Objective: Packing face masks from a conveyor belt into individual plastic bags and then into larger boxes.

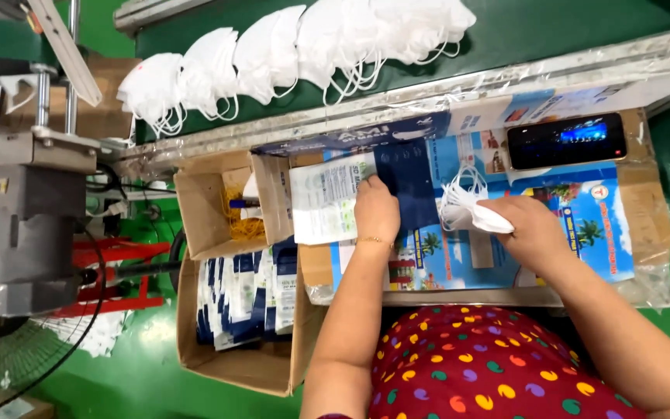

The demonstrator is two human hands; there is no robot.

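Head view: left hand (376,208) presses flat, fingers spread, on one white-and-blue pouch (327,198) at the worktop's left edge; right hand (533,229) grips one folded white mask (471,209) mid-worktop. Two cardboard boxes (211,209) crowd the left; one phone (566,140) lies near the worktop's far edge.

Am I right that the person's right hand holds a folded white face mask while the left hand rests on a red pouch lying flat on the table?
Not quite: the head view shows the left hand resting on a white and dark blue pouch, not a red one. The rest stands: the right hand holds a folded white face mask, and the pouch lies flat on the table.
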